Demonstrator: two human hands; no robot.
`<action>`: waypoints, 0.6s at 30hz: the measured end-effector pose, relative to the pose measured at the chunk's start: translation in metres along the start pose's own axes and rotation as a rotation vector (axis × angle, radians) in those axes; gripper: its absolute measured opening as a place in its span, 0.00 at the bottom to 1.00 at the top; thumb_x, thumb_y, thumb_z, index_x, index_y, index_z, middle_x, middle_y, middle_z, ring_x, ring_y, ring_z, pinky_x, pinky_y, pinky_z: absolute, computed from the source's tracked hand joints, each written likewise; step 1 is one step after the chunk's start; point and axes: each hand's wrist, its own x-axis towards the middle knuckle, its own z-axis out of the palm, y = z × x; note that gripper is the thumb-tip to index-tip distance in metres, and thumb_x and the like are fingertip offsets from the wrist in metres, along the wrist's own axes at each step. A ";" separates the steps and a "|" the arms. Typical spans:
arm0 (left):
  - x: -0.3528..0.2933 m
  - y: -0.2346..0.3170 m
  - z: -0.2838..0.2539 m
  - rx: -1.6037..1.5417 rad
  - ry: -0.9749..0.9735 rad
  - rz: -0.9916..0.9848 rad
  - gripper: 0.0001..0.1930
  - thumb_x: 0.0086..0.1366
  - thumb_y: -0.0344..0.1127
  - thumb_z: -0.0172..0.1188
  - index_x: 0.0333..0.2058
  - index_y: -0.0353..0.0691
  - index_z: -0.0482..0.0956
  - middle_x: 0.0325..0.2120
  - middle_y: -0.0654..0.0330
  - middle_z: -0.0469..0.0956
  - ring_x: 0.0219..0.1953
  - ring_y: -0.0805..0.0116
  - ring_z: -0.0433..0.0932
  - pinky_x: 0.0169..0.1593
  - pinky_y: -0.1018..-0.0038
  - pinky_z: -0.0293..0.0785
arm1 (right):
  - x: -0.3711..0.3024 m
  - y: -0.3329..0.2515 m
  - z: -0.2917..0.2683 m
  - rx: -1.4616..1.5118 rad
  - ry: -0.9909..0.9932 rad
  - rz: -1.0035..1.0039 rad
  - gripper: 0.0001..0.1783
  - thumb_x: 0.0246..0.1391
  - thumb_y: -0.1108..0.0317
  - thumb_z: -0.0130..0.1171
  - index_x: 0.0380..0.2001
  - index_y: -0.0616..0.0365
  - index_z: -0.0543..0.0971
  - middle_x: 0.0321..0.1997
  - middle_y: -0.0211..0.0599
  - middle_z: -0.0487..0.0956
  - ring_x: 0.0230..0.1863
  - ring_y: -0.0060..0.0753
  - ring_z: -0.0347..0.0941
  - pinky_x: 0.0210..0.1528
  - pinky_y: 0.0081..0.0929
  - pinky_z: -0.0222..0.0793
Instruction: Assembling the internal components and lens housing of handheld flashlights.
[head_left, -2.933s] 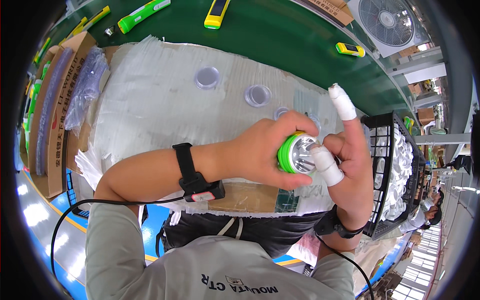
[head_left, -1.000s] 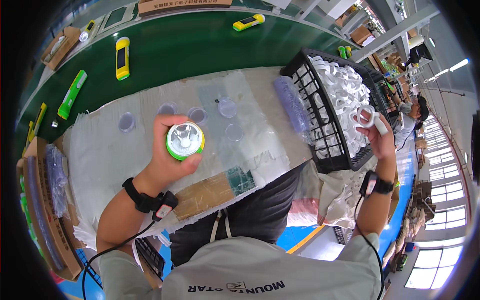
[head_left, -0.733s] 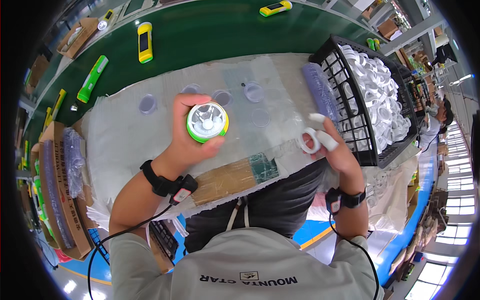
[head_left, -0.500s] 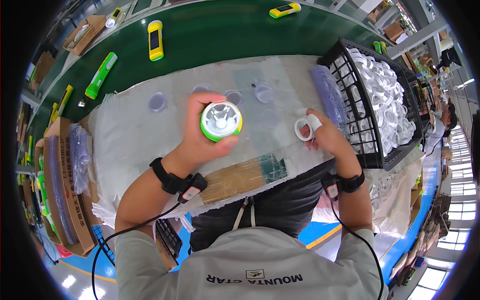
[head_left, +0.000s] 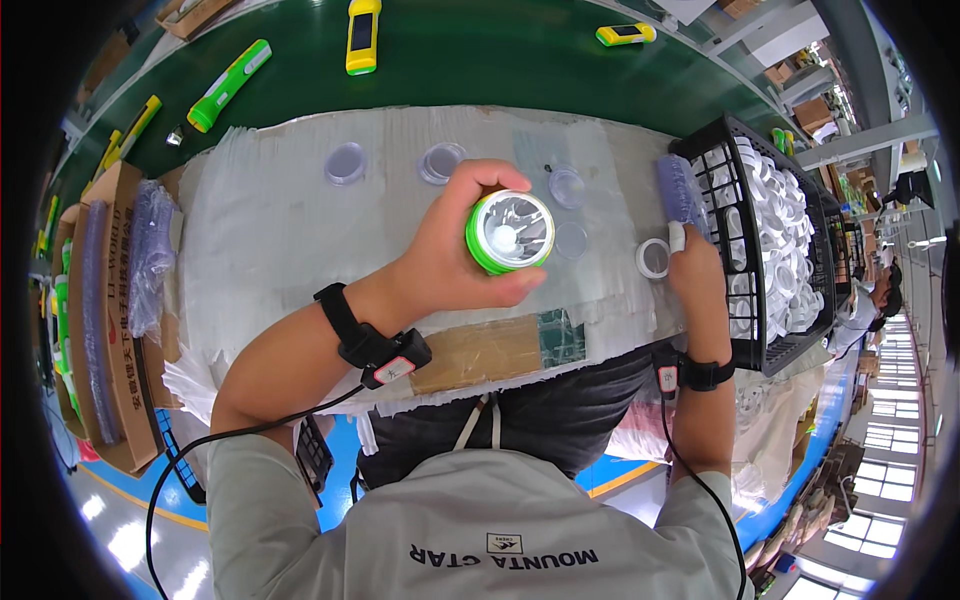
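The torch (head_left: 482, 252) has a mirror-glossy reflector (head_left: 520, 222), the crate (head_left: 797, 341) matt plastic, the box (head_left: 127, 345) dull cardboard.

grey shirt (head_left: 450, 510), black wrist straps (head_left: 343, 320)

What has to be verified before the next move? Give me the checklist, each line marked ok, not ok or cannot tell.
1. Flashlight gripped in the left hand, reflector facing the camera: ok.
2. White ring at the right hand's fingertips: ok.
3. White ring lifted off the work surface: cannot tell.
4. Clear lens discs lying within the work surface: ok, four visible.
5. No debris beside them: not ok, a dark speck shows.
6. Black crate stocked with rings: ok.
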 end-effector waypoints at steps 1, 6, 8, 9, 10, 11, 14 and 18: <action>0.000 -0.001 -0.001 0.016 -0.004 0.021 0.34 0.44 0.30 0.70 0.48 0.42 0.60 0.40 0.62 0.65 0.43 0.74 0.67 0.47 0.75 0.65 | -0.003 0.001 0.001 -0.004 -0.006 -0.004 0.19 0.53 0.58 0.49 0.44 0.58 0.74 0.37 0.55 0.77 0.40 0.59 0.73 0.41 0.47 0.68; 0.002 -0.001 -0.001 0.058 -0.003 0.098 0.38 0.43 0.31 0.72 0.50 0.42 0.56 0.39 0.60 0.66 0.42 0.73 0.68 0.47 0.74 0.66 | -0.031 0.007 0.003 0.039 -0.054 -0.502 0.28 0.45 0.65 0.60 0.52 0.54 0.68 0.53 0.50 0.67 0.53 0.55 0.64 0.53 0.41 0.64; 0.003 -0.005 0.002 0.051 -0.010 0.118 0.41 0.42 0.32 0.73 0.51 0.42 0.54 0.39 0.59 0.66 0.42 0.72 0.69 0.47 0.74 0.66 | -0.031 0.017 0.005 0.058 -0.099 -0.478 0.30 0.44 0.67 0.61 0.53 0.56 0.66 0.53 0.50 0.66 0.54 0.55 0.62 0.55 0.40 0.62; 0.004 -0.007 0.004 0.015 -0.027 0.140 0.42 0.42 0.32 0.74 0.52 0.43 0.53 0.39 0.59 0.67 0.43 0.71 0.69 0.46 0.74 0.66 | -0.029 0.022 0.007 0.115 -0.107 -0.488 0.31 0.44 0.68 0.61 0.54 0.57 0.65 0.54 0.49 0.66 0.54 0.55 0.62 0.55 0.41 0.62; 0.004 -0.008 0.004 -0.023 -0.044 0.164 0.44 0.41 0.32 0.74 0.52 0.43 0.52 0.40 0.58 0.67 0.43 0.70 0.69 0.46 0.73 0.67 | -0.028 0.025 0.009 0.170 -0.116 -0.498 0.32 0.44 0.69 0.61 0.55 0.58 0.64 0.55 0.49 0.66 0.55 0.55 0.62 0.54 0.41 0.62; 0.004 -0.008 0.002 0.071 -0.031 0.201 0.46 0.42 0.31 0.74 0.54 0.44 0.49 0.38 0.57 0.68 0.41 0.69 0.70 0.44 0.73 0.68 | -0.027 0.026 0.012 0.128 -0.031 -0.580 0.38 0.44 0.72 0.60 0.60 0.59 0.58 0.54 0.49 0.67 0.53 0.51 0.65 0.54 0.39 0.63; 0.004 -0.013 0.001 0.133 -0.027 0.280 0.47 0.43 0.28 0.73 0.55 0.44 0.47 0.35 0.57 0.70 0.37 0.69 0.72 0.41 0.73 0.69 | -0.035 -0.008 -0.013 0.426 -0.167 -0.404 0.44 0.45 0.72 0.60 0.64 0.57 0.50 0.53 0.49 0.69 0.51 0.47 0.68 0.52 0.35 0.64; 0.006 -0.012 0.006 0.179 0.002 0.275 0.49 0.43 0.23 0.70 0.56 0.43 0.41 0.32 0.54 0.71 0.34 0.68 0.73 0.38 0.72 0.69 | -0.048 -0.050 -0.073 0.682 -0.080 -0.730 0.53 0.40 0.73 0.64 0.66 0.55 0.43 0.53 0.47 0.70 0.50 0.38 0.69 0.49 0.33 0.65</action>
